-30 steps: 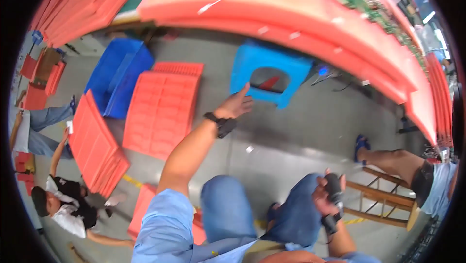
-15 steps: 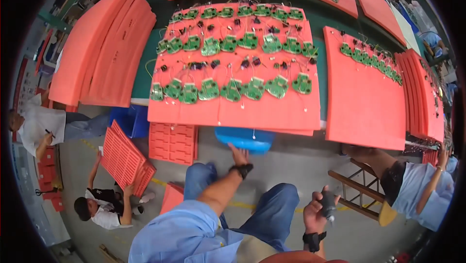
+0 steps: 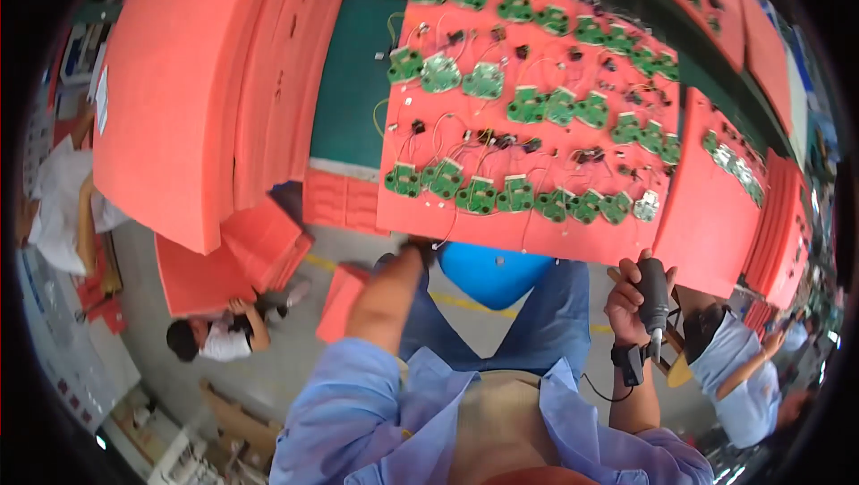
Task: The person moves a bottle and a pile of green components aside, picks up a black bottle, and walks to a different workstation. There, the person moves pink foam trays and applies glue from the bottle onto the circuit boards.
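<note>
Head view: a green surface [image 3: 353, 82] bears a pink foam sheet [image 3: 412, 221], its long near edge facing the person. One blue stool [image 3: 497, 275] shows below that edge, just right of the left forearm [image 3: 385, 297]; the left hand is hidden there, so its state cannot be told. The right hand [image 3: 624, 304] grips one dark cylindrical tool [image 3: 655, 295], its long axis near-to-far, pale tip toward the person. Ahead and mostly left of it, nearer this hand's corner, stretch about twenty-five circuit boards [image 3: 516, 192] in three rows.
</note>
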`<state>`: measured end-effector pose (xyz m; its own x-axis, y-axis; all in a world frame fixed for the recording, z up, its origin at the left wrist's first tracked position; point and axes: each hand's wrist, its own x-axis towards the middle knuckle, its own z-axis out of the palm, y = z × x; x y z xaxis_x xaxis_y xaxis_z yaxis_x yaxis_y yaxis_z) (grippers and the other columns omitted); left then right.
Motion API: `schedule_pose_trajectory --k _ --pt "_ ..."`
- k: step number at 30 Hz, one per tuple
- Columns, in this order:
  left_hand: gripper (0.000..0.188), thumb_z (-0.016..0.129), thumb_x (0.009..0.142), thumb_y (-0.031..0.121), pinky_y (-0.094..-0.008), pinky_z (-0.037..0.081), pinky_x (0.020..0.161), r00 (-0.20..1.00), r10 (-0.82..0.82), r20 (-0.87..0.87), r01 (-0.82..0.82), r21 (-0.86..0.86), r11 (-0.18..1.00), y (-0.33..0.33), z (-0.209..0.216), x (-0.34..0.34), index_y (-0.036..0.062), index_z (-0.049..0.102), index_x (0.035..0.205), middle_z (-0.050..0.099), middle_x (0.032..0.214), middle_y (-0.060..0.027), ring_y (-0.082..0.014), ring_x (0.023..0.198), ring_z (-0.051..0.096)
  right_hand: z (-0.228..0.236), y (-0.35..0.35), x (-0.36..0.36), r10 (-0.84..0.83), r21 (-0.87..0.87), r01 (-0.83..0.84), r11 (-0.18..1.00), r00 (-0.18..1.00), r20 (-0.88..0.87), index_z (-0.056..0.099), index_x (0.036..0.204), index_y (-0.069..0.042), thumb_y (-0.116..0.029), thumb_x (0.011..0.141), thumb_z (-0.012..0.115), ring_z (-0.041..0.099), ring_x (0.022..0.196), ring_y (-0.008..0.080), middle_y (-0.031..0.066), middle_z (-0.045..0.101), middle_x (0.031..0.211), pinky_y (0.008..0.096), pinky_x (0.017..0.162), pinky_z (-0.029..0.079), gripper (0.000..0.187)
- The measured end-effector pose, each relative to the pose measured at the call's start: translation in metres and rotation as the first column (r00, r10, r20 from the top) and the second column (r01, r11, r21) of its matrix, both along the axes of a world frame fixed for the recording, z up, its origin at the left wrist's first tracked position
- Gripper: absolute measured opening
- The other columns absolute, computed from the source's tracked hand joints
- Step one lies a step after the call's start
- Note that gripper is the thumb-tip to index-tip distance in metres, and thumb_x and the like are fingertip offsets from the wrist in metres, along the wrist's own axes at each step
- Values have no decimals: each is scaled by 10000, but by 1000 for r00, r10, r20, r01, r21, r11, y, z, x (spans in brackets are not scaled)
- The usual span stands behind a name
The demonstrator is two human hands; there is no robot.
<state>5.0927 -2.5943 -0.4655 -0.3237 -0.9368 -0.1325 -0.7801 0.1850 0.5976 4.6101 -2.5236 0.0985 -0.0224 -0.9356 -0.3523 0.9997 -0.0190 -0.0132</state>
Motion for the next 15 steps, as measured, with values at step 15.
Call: schedule_pose_trajectory --k 15 --pt "413 479 1080 307 -427 460 1098 847 -500 179 525 -143 839 -48 146 -125 53 545 1399 588 1390 -116 -259 1222 576 -12 -46 -89 -88 -24 85 996 973 -211 346 1544 -24 -438 976 705 562 901 197 111 461 1126 347 822 513 789"
